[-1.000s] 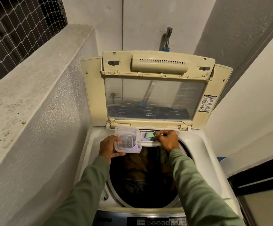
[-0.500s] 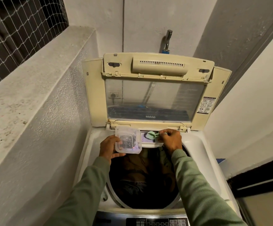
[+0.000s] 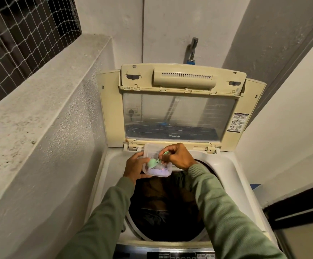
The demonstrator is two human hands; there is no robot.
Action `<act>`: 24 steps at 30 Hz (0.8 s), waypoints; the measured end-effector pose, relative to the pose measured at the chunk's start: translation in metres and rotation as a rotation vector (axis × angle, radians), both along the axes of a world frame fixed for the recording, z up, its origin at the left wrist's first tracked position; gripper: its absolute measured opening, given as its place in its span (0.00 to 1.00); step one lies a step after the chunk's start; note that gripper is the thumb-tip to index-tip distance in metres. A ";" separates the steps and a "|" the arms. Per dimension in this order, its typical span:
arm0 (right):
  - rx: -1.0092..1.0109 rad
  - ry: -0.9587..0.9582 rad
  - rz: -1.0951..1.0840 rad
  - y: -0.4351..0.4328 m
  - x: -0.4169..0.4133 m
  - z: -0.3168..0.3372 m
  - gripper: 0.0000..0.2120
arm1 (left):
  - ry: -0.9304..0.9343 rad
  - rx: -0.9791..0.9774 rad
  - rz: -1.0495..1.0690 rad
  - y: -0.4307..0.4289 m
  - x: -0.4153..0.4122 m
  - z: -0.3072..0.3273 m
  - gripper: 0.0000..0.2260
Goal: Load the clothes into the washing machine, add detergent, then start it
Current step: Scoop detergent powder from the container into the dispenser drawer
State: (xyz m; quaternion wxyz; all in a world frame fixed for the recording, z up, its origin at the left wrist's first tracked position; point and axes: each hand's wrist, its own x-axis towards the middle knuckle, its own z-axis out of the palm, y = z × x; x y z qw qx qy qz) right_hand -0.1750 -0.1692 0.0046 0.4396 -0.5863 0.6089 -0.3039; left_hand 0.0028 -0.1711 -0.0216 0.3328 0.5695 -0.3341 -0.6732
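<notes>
My left hand (image 3: 135,169) grips the clear detergent tub (image 3: 150,150) over the back rim of the washing machine (image 3: 232,176). My right hand (image 3: 178,156) pinches the green scoop (image 3: 152,163), bowl inside the tub above lilac powder (image 3: 158,172). Dark clothes (image 3: 163,208) lie in the drum, lid (image 3: 178,116) upright

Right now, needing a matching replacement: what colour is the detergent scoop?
The scoop is mint green; head view.
</notes>
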 end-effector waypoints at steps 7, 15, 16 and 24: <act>-0.093 0.297 0.053 -0.004 -0.007 0.019 0.06 | -0.009 -0.022 0.026 -0.006 0.005 -0.004 0.16; -0.161 0.487 0.034 -0.008 -0.007 0.015 0.05 | -0.026 -0.057 -0.036 -0.010 -0.004 0.005 0.20; -0.151 0.520 0.059 -0.007 -0.006 0.013 0.06 | -0.042 -0.084 -0.060 -0.011 -0.007 0.007 0.20; 0.060 0.372 -0.219 -0.018 -0.009 -0.006 0.04 | -0.097 -0.112 -0.083 -0.012 -0.022 0.016 0.21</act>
